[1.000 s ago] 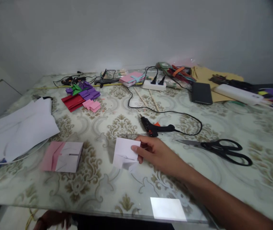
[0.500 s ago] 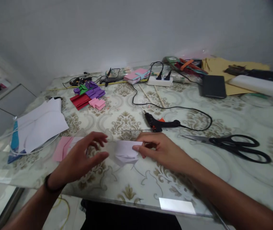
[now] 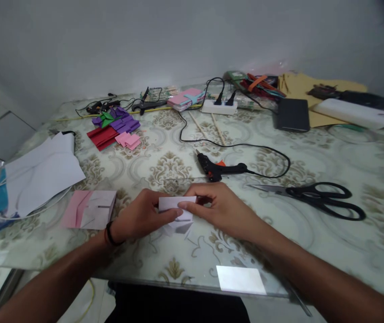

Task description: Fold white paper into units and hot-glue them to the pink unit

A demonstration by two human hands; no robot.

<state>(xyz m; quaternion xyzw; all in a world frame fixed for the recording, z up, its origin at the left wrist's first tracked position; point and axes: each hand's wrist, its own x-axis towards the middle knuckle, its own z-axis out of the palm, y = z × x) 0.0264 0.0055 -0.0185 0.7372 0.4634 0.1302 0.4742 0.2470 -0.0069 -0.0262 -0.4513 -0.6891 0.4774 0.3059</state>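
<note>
Evidently my left hand [image 3: 140,215] and right hand [image 3: 220,207] pinch white paper [image 3: 169,203], part-folded, flaps loose, near the table's [image 3: 145,262] front edge.

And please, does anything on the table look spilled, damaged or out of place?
I see nothing spilled or damaged. Only the glue gun looks slightly odd: it lies directly on the table, without a visible stand.

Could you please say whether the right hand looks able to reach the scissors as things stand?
Probably yes: the right hand holds folded white paper, but nothing visible lies between that hand and the black-handled scissors.
</note>
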